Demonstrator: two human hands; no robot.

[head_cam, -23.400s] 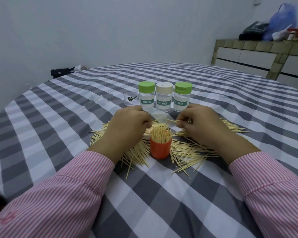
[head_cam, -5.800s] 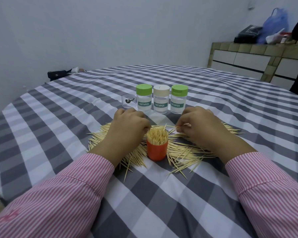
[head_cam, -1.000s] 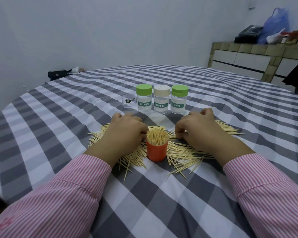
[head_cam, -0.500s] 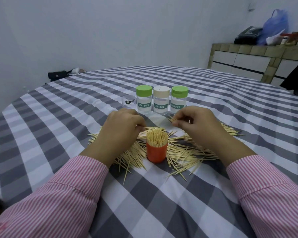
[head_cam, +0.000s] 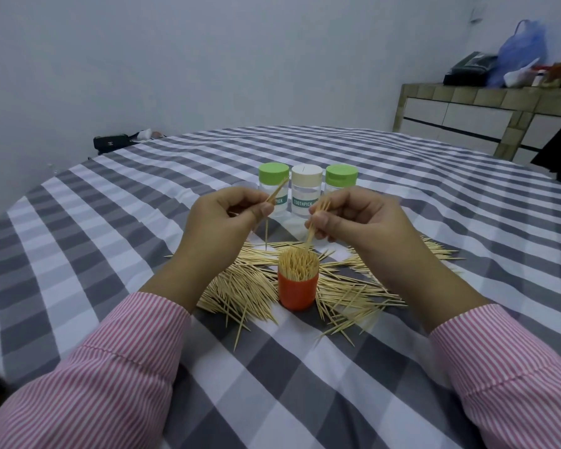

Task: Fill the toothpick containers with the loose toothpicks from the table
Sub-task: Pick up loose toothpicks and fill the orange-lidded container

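Pinching toothpicks in both the left hand (head_cam: pixel 222 218) and right hand (head_cam: pixel 353 218), fingers clamped, the person likely next drops them into the nearly full orange container (head_cam: pixel 298 291).

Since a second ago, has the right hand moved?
Yes. The right hand has risen off the toothpick pile, now pinching toothpicks above the orange cup.

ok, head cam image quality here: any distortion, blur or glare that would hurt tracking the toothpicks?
Head view: strong wide-angle barrel distortion, the checked tablecloth bows toward the edges; soft, even light, faint shadows, no glare; the orange container and loose toothpicks are sharp; the toothpicks pinched by the left hand and right hand are slightly soft; the sleeves are stretched.
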